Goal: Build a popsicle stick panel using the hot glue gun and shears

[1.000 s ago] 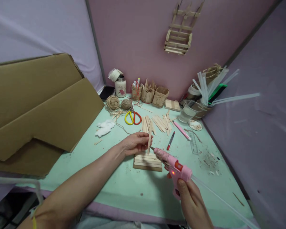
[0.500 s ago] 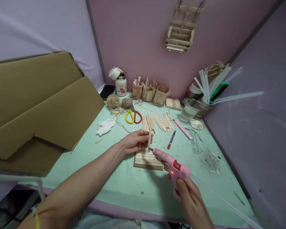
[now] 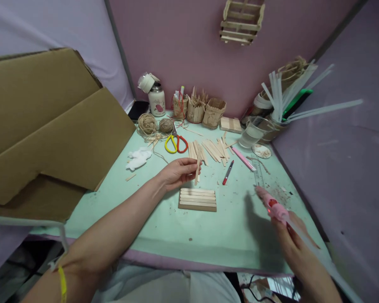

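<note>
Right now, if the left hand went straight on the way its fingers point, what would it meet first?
Probably the loose wooden sticks, though the left hand might pass above them; depth is unclear.

Your left forearm (image 3: 126, 216) slants forward from the lower left, your left hand (image 3: 178, 172) pinching thumb against fingers, while your right hand (image 3: 293, 251), well apart, curls tightly above your right forearm (image 3: 317, 280).

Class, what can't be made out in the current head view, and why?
All in the head view:
Glue gun trigger: hidden by the right hand.
Wall rack top: cut off by the upper edge.
Cardboard: cut off by the left edge.
Ruler markings: too small.
Glue on the left hand's stick: too small to tell.
</note>
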